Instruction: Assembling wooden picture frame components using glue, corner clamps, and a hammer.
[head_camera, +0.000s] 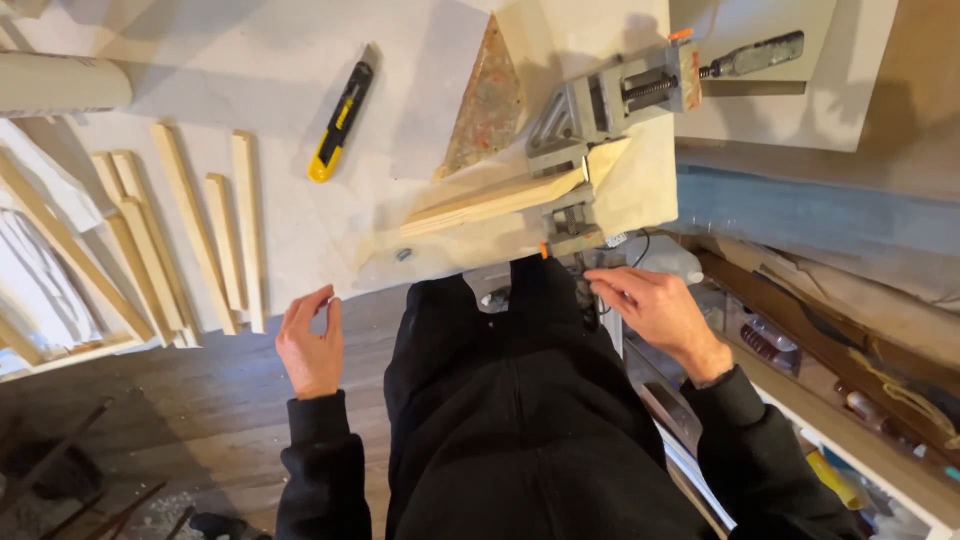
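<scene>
Your left hand (312, 345) hangs empty with fingers loosely curled, just below the table edge (300, 290); the loose wood strips (200, 235) lie just above and left of it. Your right hand (655, 310) is open and grasps nothing, fingertips just below the corner clamp (600, 110), which grips two mitred wood pieces (500, 200); a yellow utility knife (340, 122) lies well above your left hand.
</scene>
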